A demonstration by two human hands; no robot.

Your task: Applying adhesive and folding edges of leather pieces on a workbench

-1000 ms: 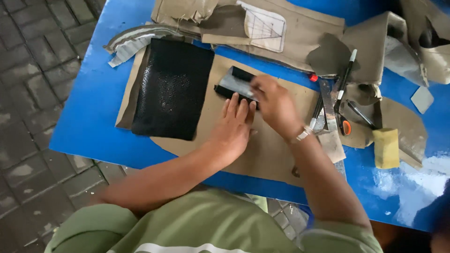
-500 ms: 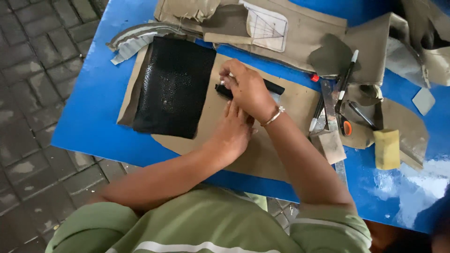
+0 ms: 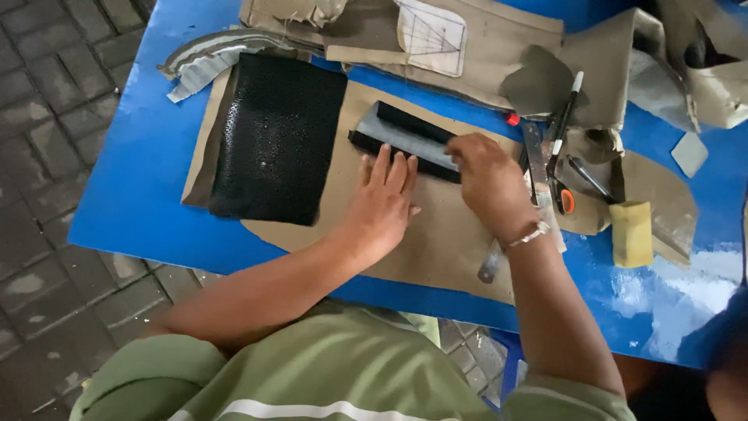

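While you are leaning over the blue table [image 3: 140, 187], your left hand [image 3: 386, 206] is lying flat, fingers spread, pressing the near edge of a grey and black folded strip [image 3: 405, 140]. Your right hand [image 3: 487, 179] is curling loosely over the strip's right end, gripping it. The strip is resting on a tan cardboard sheet [image 3: 436, 242]. Left of it, a black textured rectangle [image 3: 276, 136] is lying. A yellow sponge block [image 3: 631, 232] is sitting at the right.

Folded black-and-grey strip [image 3: 405, 140] lies flat on brown cardboard [image 3: 436, 234].
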